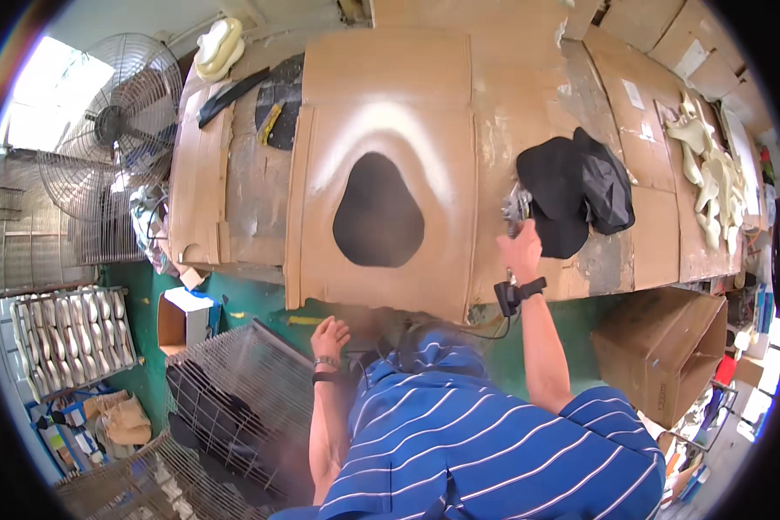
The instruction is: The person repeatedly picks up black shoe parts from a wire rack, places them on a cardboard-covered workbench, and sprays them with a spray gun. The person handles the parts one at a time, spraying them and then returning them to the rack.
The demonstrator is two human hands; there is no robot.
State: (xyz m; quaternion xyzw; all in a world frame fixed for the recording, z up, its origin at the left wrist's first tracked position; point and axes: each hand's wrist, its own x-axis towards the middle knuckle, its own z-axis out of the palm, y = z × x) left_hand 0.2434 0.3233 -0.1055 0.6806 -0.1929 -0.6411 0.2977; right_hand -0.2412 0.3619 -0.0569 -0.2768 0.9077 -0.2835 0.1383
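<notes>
My right hand (520, 251) is closed around a metallic spray gun (517, 206), held over the bench at the left edge of a pile of black fabric pieces (553, 186). A hose or cord trails back from that side toward my body. My left hand (329, 336) hangs off the bench's front edge with loosely bent fingers and nothing in it. Between the hands, a dark, rounded teardrop-shaped piece (379, 212) lies flat on a cardboard sheet (325, 286). White overspray arches around its narrow far end.
Cream curved moulded forms (709, 178) lie at the bench's far right. A large fan (110, 126) stands on the left. Wire baskets (234, 407) holding black pieces are beside my left arm. An open cardboard box (659, 347) sits at the right below the bench.
</notes>
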